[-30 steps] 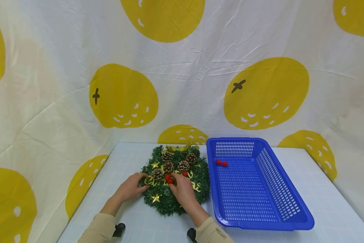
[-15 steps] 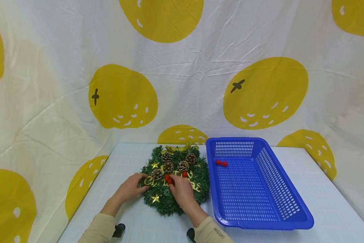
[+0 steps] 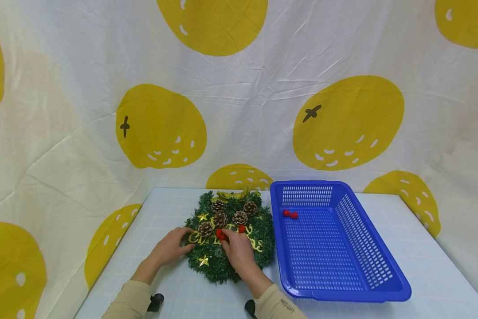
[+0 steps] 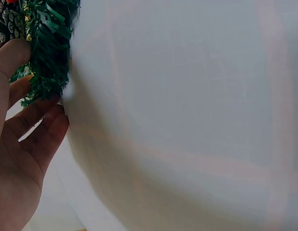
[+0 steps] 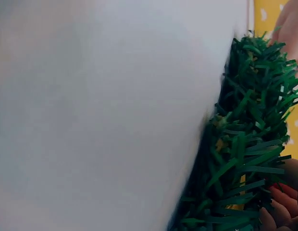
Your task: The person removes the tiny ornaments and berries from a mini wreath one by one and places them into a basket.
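A green tinsel wreath (image 3: 219, 271) lies flat on the table, dressed with several pine cones (image 3: 220, 220), gold stars (image 3: 203, 261) and gold lettering (image 3: 257, 245). My left hand (image 3: 170, 246) grips its left edge; in the left wrist view the thumb bends over the top and the fingers (image 4: 49, 132) reach to the outer side. Over the wreath's middle, my right hand (image 3: 240, 252) pinches a cluster of small red balls (image 3: 219, 233), partly hidden by its fingers. Another red ball (image 3: 242, 229) sits just beyond that hand. The right wrist view shows mostly green tinsel (image 5: 250, 144).
Close to the wreath's right side stands a blue plastic basket (image 3: 342, 296) with two red balls (image 3: 290, 214) near its back left corner. Gold ribbon (image 3: 235, 194) tops the wreath's far edge. A white cloth with yellow fruit (image 3: 348, 122) hangs behind the table.
The right fingers have shifted very slightly on the red balls, covering a little more of the lower one. Left hand, wreath and basket look the same.
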A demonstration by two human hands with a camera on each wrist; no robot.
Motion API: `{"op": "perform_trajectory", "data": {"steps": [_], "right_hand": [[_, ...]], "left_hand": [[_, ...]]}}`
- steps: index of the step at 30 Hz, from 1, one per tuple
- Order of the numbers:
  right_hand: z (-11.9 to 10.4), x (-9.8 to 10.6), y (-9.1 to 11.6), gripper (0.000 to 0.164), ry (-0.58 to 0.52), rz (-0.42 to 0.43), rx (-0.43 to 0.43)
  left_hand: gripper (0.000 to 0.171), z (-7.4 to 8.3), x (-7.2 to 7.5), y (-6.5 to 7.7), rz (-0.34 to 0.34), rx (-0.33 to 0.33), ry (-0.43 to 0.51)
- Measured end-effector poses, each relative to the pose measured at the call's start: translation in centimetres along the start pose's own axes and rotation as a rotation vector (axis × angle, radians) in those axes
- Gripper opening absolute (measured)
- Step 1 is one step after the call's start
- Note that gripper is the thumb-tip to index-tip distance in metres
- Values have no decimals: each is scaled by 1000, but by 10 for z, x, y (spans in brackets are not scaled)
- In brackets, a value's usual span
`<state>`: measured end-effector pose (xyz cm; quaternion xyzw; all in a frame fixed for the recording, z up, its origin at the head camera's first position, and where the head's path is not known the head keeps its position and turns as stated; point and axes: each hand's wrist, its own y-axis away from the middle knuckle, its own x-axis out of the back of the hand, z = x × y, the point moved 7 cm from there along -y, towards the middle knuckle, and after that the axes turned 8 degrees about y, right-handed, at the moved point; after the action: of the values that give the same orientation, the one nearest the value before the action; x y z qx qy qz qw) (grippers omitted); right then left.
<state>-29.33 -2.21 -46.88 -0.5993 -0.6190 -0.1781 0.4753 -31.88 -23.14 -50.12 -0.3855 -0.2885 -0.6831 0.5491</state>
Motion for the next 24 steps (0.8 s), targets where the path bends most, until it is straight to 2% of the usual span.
{"op": "perform_trajectory", "data": {"steps": [6, 12, 18, 24], "right_hand": [[3, 4, 1, 31, -97, 41, -9], [2, 11, 0, 32, -142, 57, -25], [-4, 26, -1, 32, -168, 104, -15], [-12, 43, -3, 33, -289, 74, -31]], "left_hand": [[42, 0, 0, 0, -4, -8, 7], [42, 1, 2, 0, -4, -15, 7], [43, 1, 3, 0, -7, -19, 4], [43, 2, 2, 0, -11, -13, 5]]}}
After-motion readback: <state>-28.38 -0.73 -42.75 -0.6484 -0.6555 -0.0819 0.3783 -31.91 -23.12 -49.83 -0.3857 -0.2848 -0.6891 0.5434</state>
